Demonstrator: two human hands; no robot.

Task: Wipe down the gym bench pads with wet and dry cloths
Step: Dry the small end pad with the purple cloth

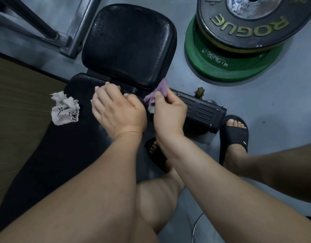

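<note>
A black seat pad (pixel 128 44) lies ahead of me, with the long black back pad (pixel 51 155) running toward me at the lower left. My left hand (pixel 116 111) rests flat on the far end of the back pad, fingers spread at the gap between the two pads. My right hand (pixel 168 109) pinches a crumpled purple cloth (pixel 158 93) against the right side of that gap, by the seat pad's near corner. A crumpled grey cloth (pixel 65 107) lies loose on the back pad, left of my left hand.
Stacked weight plates, black (pixel 253 20) on green (pixel 221 64), sit on the grey floor at upper right. The bench's black base bar with a small wheel (pixel 202 109) juts right. A metal frame (pixel 70 32) stands at upper left. My feet in black slides (pixel 233 135) are beside the bench.
</note>
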